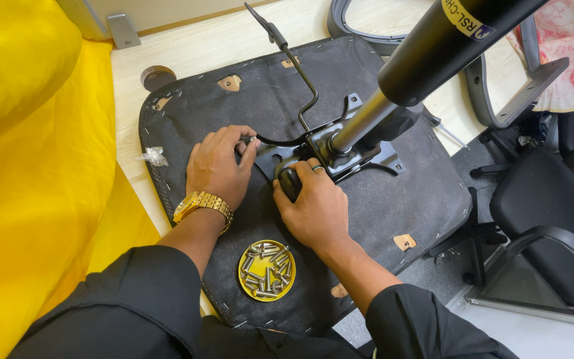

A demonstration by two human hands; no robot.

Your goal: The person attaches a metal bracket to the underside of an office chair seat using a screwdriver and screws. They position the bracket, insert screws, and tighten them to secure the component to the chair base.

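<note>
Seat plate (340, 156), black, sits mid-frame on the upturned chair seat (406, 206), left hand (217, 166) pinching a bolt (252, 140) at its corner, right hand (313, 209) gripping a knob (290, 183); threading likely follows.

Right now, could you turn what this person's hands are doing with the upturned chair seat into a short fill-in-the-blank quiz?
1. The small dish on the seat underside holding screws is coloured ____.
2. A gold watch sits on the ____ wrist.
3. The right hand wears a ____ on one finger.
4. The left hand pinches a ____ at the metal plate.

Missing words: yellow; left; ring; screw
</note>
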